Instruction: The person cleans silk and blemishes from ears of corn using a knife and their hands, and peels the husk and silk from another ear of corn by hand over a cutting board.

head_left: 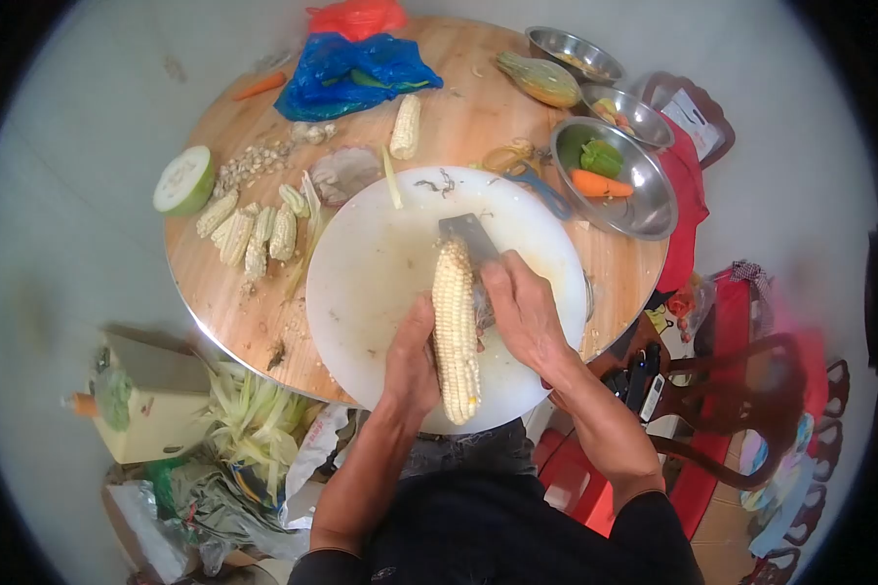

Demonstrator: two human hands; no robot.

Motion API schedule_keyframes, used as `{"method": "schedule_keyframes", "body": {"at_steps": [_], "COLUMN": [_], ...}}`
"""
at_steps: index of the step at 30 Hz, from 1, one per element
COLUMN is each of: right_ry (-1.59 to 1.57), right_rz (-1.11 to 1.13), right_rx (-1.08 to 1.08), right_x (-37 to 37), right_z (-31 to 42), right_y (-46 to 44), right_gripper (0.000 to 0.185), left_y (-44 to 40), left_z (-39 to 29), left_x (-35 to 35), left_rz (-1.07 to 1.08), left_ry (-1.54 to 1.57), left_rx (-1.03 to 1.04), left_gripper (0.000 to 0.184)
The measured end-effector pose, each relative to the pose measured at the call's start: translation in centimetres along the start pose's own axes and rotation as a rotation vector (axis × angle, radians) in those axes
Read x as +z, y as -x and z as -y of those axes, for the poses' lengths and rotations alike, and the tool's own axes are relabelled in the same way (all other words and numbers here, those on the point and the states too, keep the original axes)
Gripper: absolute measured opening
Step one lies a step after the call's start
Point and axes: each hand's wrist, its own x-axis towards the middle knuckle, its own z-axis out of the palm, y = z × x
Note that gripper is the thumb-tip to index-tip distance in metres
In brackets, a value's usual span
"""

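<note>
A pale corn cob (455,331) is held lengthwise over the round white cutting board (356,263). My left hand (412,356) grips the cob along its left side, near the lower half. In my right hand (527,307) is a knife with a broad grey blade (470,237); its handle is hidden by my fingers. The blade lies close to the cob's far end, on the right; whether it touches cannot be made out. Dark scraps (439,183) and a strip of husk (391,180) lie at the board's far edge.
Another cob (406,127) and several short corn pieces (234,237) lie on the wooden table (458,73). A cut green gourd (184,181) sits at the left edge. Metal bowls, one with a carrot (600,183), and blue-handled scissors (539,188) are at the right.
</note>
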Motion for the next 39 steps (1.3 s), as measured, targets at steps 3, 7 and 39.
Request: {"method": "schedule_keyframes", "body": {"at_steps": [3,7,39], "right_ry": [0.100,0.150,0.485], "right_rz": [-0.060,-0.093,-0.231], "right_rx": [-0.029,-0.231,-0.366], "right_x": [0.3,1.3,-0.8], "right_z": [0.5,-0.3,-2.1], "right_y": [-1.1,-1.5,1.7], "right_gripper": [0.028,0.027,0.021], "left_y": [-0.5,-0.3,0.2], "left_z": [0.2,-0.3,0.5], "left_x": [0.6,-0.4,0.4], "left_rz": [-0.031,-0.016,-0.004], "left_ry": [0.007,-0.034,0.055], "left_rx": [0.014,0.010,-0.162], "left_gripper": [0.047,0.047,0.048]}}
